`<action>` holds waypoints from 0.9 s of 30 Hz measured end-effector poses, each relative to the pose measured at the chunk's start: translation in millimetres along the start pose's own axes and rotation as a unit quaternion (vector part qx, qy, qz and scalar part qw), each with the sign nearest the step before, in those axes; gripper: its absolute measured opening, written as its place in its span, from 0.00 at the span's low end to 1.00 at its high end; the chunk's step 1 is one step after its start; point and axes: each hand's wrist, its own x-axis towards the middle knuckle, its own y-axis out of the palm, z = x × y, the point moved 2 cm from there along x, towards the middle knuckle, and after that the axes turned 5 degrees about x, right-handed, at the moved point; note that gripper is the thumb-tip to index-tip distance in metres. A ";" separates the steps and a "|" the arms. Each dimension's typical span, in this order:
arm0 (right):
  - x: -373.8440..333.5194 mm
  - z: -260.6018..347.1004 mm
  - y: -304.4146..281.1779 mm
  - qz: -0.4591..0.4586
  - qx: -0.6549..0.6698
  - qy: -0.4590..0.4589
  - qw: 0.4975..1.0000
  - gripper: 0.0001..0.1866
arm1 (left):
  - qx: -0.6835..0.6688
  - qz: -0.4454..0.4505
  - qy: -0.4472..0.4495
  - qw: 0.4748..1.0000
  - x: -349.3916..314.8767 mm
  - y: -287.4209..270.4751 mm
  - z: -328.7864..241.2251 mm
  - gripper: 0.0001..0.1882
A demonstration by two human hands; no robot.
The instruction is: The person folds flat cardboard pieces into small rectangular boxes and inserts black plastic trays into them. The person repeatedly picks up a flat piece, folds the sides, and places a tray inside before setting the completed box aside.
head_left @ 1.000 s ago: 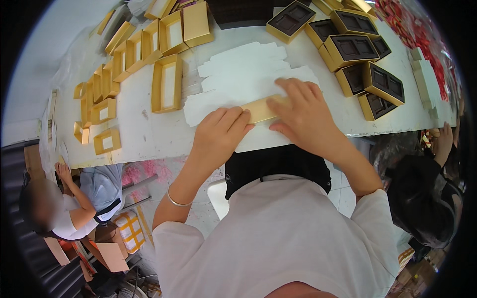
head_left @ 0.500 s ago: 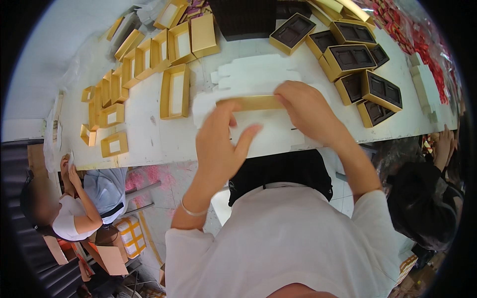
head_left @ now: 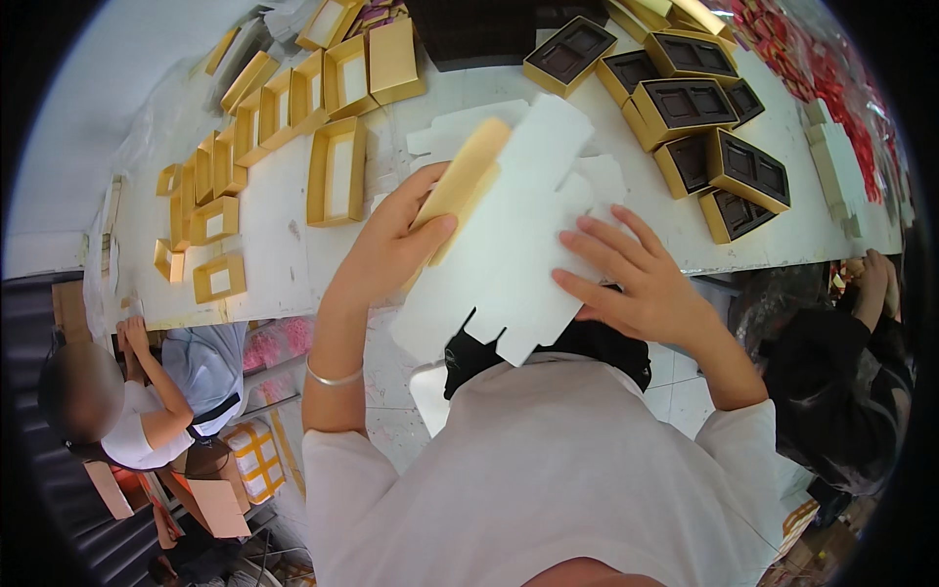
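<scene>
A cardboard box blank [head_left: 518, 230], white on the face toward me with a folded gold strip [head_left: 476, 174] along its left side, is tilted up off the table. My left hand [head_left: 399, 233] grips it at the gold strip, thumb on the near side and fingers behind. My right hand [head_left: 641, 289] is open, fingers spread at the blank's right edge; whether the fingertips touch it I cannot tell. Behind the held piece, more white blanks [head_left: 608, 176] lie on the table, partly covered by it.
Empty-looking gold box trays [head_left: 337, 171] stand in rows at the left. Gold boxes with dark brown inserts [head_left: 685, 106] are stacked at the right, by a dark block [head_left: 469, 34] at the back. One person [head_left: 147, 421] sits at left, another [head_left: 831, 391] at right.
The blank has been lifted off the table and turned, its gold strip now slanting on the left. My left hand has closed on the strip; my right hand has let go and moved nearer me.
</scene>
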 end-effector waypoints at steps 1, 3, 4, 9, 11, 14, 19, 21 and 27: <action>-8.8 -2.9 13.8 -0.008 -0.027 -0.025 0.999 0.19 | 0.037 0.020 0.020 0.999 7.0 0.9 -5.5 0.25; -7.4 -2.2 26.6 -0.052 -0.043 -0.058 0.996 0.12 | 0.091 0.056 0.061 0.992 22.3 4.0 -6.4 0.22; -0.6 -3.1 27.4 -0.025 0.015 -0.007 1.000 0.11 | 0.109 0.071 0.079 0.988 29.4 6.6 -2.2 0.21; 35.6 -11.7 46.7 -0.026 0.101 0.153 0.983 0.08 | 0.251 0.073 0.118 0.958 39.4 17.9 -1.5 0.21; 42.8 -10.2 46.8 -0.060 0.019 0.103 0.993 0.12 | 0.242 0.067 0.109 0.962 38.8 17.4 -2.4 0.21; 26.9 -5.7 52.4 -0.032 0.041 -0.006 0.999 0.15 | 0.250 0.072 0.126 0.957 36.1 18.2 -4.2 0.21; 15.1 9.7 53.2 -0.038 -0.006 -0.046 0.998 0.18 | 0.224 0.087 0.113 0.964 35.5 21.8 -1.3 0.19; 18.1 10.8 54.6 -0.017 0.027 -0.024 0.999 0.13 | 0.236 0.085 0.104 0.962 33.3 24.0 -5.0 0.19; 49.3 -4.3 58.1 0.092 0.125 0.112 0.982 0.03 | 0.272 0.055 0.128 0.952 30.0 25.2 -6.5 0.19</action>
